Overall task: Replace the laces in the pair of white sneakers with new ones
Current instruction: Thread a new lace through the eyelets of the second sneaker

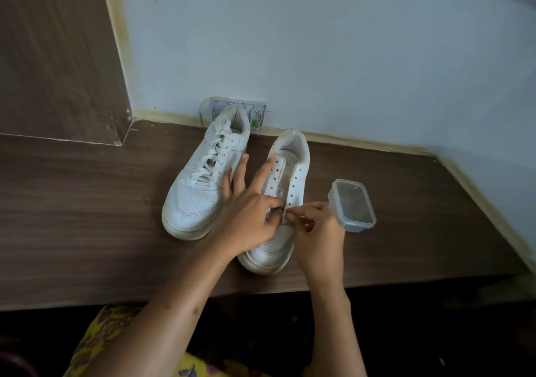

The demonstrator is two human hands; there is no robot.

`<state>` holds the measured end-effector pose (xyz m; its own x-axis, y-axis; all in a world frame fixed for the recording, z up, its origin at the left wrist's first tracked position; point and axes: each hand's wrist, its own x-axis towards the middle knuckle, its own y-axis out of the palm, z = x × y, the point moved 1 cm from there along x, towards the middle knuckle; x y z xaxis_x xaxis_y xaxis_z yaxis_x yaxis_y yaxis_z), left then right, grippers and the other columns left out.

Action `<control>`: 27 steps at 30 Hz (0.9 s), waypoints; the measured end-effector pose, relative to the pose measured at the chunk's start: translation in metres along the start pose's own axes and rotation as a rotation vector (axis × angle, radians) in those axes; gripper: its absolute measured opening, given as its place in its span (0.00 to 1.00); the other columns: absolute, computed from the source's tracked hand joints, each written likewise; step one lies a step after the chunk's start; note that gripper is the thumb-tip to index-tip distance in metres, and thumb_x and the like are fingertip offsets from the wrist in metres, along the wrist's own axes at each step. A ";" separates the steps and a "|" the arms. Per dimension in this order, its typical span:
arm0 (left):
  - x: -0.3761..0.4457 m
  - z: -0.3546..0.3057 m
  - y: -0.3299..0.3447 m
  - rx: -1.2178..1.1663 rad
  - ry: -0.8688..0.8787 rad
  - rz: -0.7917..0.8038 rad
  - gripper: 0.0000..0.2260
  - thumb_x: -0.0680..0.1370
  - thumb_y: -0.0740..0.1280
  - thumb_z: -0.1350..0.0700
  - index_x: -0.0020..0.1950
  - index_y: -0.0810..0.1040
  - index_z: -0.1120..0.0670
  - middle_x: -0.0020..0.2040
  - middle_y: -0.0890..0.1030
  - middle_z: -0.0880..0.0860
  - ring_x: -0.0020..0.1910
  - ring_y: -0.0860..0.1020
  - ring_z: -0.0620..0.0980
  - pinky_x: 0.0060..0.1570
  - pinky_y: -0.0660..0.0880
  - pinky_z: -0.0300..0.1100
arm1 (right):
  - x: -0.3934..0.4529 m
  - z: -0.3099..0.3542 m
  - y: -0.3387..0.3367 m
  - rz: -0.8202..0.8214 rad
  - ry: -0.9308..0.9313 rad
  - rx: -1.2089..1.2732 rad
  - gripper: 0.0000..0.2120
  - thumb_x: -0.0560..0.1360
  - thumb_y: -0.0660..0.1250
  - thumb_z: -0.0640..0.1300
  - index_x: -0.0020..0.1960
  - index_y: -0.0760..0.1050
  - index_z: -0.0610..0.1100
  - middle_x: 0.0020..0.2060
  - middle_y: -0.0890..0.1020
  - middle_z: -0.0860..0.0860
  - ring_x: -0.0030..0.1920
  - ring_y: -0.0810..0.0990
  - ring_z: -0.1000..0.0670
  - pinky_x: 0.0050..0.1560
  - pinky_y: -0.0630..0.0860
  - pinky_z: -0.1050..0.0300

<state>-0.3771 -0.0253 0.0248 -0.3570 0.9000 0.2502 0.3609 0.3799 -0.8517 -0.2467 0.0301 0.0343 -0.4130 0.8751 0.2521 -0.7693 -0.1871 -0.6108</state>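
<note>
Two white sneakers stand on a dark wooden table (pixel 87 202), toes toward me. The left sneaker (pixel 200 179) carries white laces through all its eyelets. The right sneaker (pixel 285 179) has bare eyelets along most of its length. My left hand (pixel 249 208) rests across the right sneaker's left side, fingers spread, thumb down by the lowest eyelets. My right hand (pixel 313 226) pinches something small and white, apparently a lace end, at the lowest eyelets; my fingers hide most of it.
A clear plastic box (pixel 352 205) stands just right of the right sneaker, close to my right hand. A patterned packet (pixel 249 111) leans on the pale blue wall behind the sneakers. A wooden panel rises at the left. The table's front edge runs below my wrists.
</note>
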 end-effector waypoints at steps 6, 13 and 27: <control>0.000 0.004 0.001 0.011 0.054 0.012 0.06 0.79 0.63 0.45 0.47 0.79 0.43 0.80 0.42 0.44 0.77 0.33 0.53 0.72 0.29 0.60 | -0.003 -0.003 -0.004 -0.005 0.134 0.101 0.10 0.70 0.77 0.47 0.50 0.82 0.55 0.47 0.76 0.58 0.39 0.78 0.57 0.41 0.75 0.61; 0.000 0.003 0.004 0.095 0.145 -0.056 0.06 0.78 0.66 0.49 0.43 0.80 0.47 0.81 0.45 0.46 0.79 0.51 0.47 0.70 0.46 0.73 | 0.000 -0.005 -0.006 0.027 0.169 0.108 0.24 0.67 0.79 0.51 0.57 0.71 0.53 0.52 0.71 0.56 0.46 0.75 0.55 0.41 0.72 0.62; 0.002 0.007 -0.006 -0.164 0.220 -0.095 0.08 0.79 0.64 0.53 0.42 0.75 0.54 0.79 0.36 0.41 0.50 0.82 0.61 0.39 0.80 0.51 | -0.001 -0.003 -0.003 0.177 -0.058 -0.001 0.19 0.75 0.68 0.46 0.63 0.74 0.61 0.60 0.63 0.56 0.41 0.77 0.56 0.40 0.73 0.68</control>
<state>-0.3865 -0.0272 0.0271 -0.2072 0.8765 0.4346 0.4754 0.4784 -0.7383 -0.2426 0.0316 0.0336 -0.5695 0.8013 0.1831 -0.6816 -0.3359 -0.6500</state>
